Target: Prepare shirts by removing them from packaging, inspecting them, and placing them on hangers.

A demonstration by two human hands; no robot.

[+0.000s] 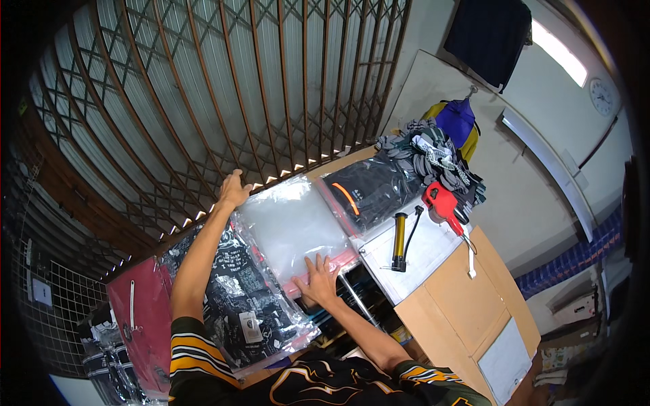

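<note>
Before me lies a clear plastic zip bag (292,223) with a pinkish-red strip along its near edge. My right hand (320,281) rests on that strip with its fingers spread. At the bag's far left corner, close to the folding gate, is my left hand (235,190); its fingers are bent, and whether they pinch anything is hidden. Left of the clear bag lies a packaged black printed garment (238,299) with a white tag. Beyond it to the right sits a packaged dark garment (373,182) with an orange stripe.
A brown folding metal gate (254,91) borders the far side. To the right are a gold hand pump (399,241), a red tape dispenser (442,205), a cardboard sheet (457,304) and a heap of striped gloves (436,152). A maroon packaged item (144,325) lies at left.
</note>
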